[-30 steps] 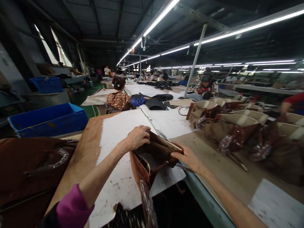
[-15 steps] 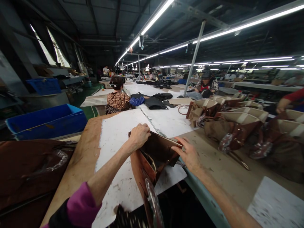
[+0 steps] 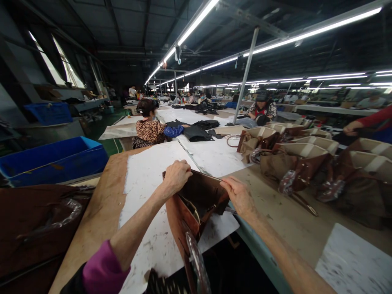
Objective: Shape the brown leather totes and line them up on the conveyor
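Nearest, a plastic-wrapped handle (image 3: 197, 255) dangles past the tabletop's (image 3: 94, 220) near edge from the brown bag (image 3: 177, 220), which sits mouth-up by that edge on white paper (image 3: 147, 241). It looks fairly light, its walls soft enough to fold and its rim stiffer; the plastic would likely slip, so the rim seems the better hold. There, the right hand (image 3: 240, 196) pinches the rim's right end between thumb and fingertips, while the left hand (image 3: 176, 177) curls closed over its left end, thumb hidden. Farther off, brown bags (image 3: 288, 159) stand open along the right-hand table, and a co-worker (image 3: 150, 128) in a spotted top sits beyond the tabletop's far edge.
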`<action>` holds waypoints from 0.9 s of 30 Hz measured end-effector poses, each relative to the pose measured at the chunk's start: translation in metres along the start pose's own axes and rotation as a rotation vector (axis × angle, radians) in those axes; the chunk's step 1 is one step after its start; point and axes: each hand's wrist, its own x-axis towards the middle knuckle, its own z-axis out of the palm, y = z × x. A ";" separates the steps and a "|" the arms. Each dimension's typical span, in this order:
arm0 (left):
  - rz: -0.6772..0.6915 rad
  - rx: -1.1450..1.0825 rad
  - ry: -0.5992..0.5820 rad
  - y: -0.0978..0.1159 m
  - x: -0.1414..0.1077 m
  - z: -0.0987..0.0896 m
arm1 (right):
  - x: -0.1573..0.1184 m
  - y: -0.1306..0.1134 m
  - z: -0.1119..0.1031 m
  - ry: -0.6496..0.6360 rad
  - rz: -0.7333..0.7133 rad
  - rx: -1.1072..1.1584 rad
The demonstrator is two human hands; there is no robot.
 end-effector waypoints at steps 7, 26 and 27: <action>-0.030 -0.006 -0.017 0.001 0.000 0.000 | 0.002 -0.008 -0.004 -0.026 -0.068 -0.333; 0.012 -0.276 -0.021 -0.034 -0.016 -0.007 | 0.035 -0.013 0.017 -0.091 -0.178 -0.447; 0.021 -0.293 -0.027 -0.038 -0.017 -0.008 | 0.036 -0.012 0.017 -0.100 -0.180 -0.439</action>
